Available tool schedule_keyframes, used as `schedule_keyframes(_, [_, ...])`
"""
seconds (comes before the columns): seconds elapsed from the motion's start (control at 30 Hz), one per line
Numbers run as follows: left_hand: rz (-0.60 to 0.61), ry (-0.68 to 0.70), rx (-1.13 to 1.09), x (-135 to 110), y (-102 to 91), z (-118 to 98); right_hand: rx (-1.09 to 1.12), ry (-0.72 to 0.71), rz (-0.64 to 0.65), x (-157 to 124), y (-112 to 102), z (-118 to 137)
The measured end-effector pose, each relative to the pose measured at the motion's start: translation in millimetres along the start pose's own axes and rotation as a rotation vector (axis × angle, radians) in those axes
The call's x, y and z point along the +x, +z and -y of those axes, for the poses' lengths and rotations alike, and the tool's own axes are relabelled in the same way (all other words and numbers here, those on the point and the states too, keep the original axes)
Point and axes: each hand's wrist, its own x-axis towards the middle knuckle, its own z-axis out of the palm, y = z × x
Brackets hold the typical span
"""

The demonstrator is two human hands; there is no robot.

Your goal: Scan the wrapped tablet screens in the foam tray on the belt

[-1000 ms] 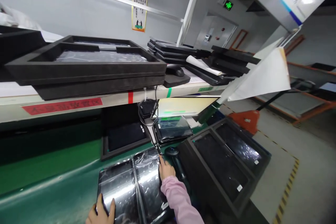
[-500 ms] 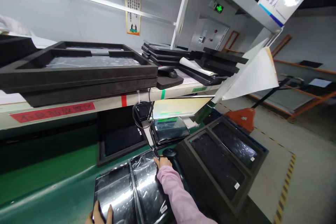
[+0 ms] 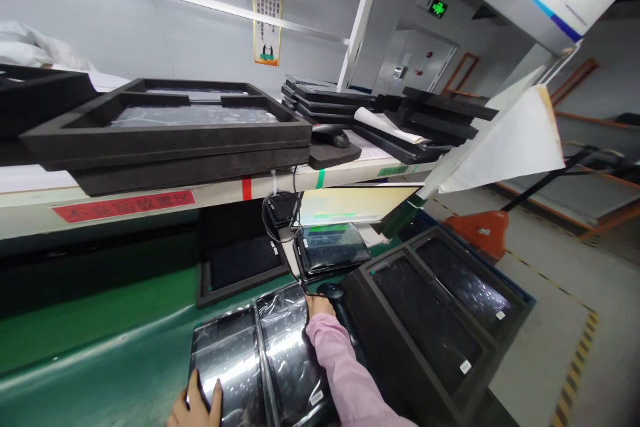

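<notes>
Two glossy black screen panels lie side by side at the bottom centre, under wrinkled clear film: a left panel [image 3: 233,353] and a right panel [image 3: 290,347] with a white label. My left hand [image 3: 195,403] rests on the left panel's outer edge, its visible fingers apart. My right hand [image 3: 320,307], below a pink sleeve [image 3: 340,367], is curled at the right panel's far outer edge; its fingertips are partly hidden. Just beyond it are a thin black cable [image 3: 293,270] and a dark rounded device [image 3: 331,291], possibly a handheld scanner.
A black foam tray [image 3: 360,280] with two labelled screens stands right. Behind are a framed dark screen [image 3: 245,263], stacked panels [image 3: 335,247] and a lit monitor [image 3: 355,203]. The shelf [image 3: 220,193] above bears foam trays [image 3: 200,140], a mouse [image 3: 336,138] and stacked panels.
The whole view has shifted, so things appear farther right and slightly higher. More of my left hand shows. Both hands stay at the panels' outer edges.
</notes>
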Motion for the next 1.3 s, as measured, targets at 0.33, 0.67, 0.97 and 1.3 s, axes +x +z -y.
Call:
schedule_keyframes(0.33, [-0.069, 0.026, 0.037, -10, -10.7, -14, 0.103, -0.048, -0.062, 9, 13, 3])
schedule_keyframes(0.67, [-0.064, 0.022, 0.017, -10, -13.3, -16, 0.172, 0.014, -0.09, 18, 18, -1])
schedule_keyframes(0.97, [-0.085, 0.04, 0.029, -12, -12.8, -16, 0.227, 0.032, -0.106, 25, 23, -6])
schedule_keyframes(1.3, [0.011, 0.011, -0.029, 0, -0.5, 0, 0.328, -0.156, -0.13, 6, 35, -34])
